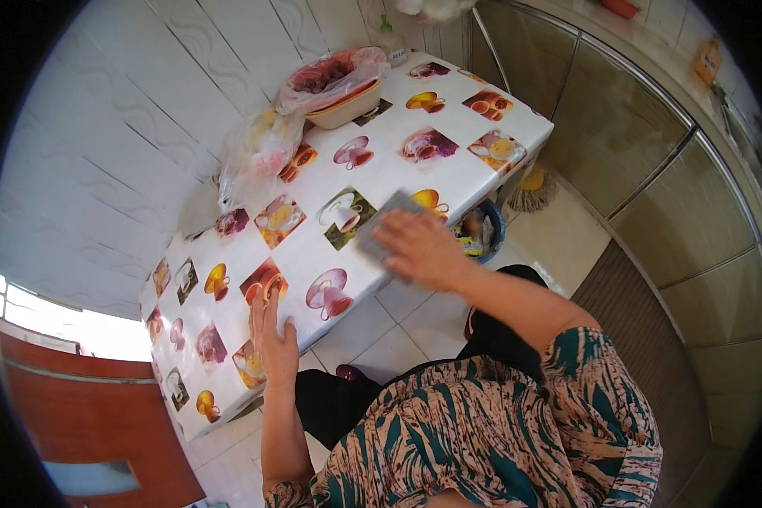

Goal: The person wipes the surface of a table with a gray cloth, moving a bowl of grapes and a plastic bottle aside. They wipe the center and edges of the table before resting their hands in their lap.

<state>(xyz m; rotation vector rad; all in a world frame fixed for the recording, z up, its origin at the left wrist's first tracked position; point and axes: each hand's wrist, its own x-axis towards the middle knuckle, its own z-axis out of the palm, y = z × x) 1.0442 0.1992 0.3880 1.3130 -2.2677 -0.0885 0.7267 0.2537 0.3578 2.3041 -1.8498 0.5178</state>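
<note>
A table with a glossy white cover (389,176), printed with cups and saucers, stretches diagonally in front of me. My right hand (419,250) lies over a grey cloth (400,203) near the table's front edge, pressing it to the cover; hand and cloth are slightly blurred. Part of the cloth is hidden beneath the palm and fingers. Further left, my left hand (273,339) rests on the cover with its fingers stretched out and nothing in it.
Along the wall stand a basin (347,112) lined with a pink bag, a clear plastic bag (262,157) and a bottle (392,44). A blue bucket (494,230) and a mop head (531,196) are on the floor beyond the front edge. Cabinets (622,110) line the right.
</note>
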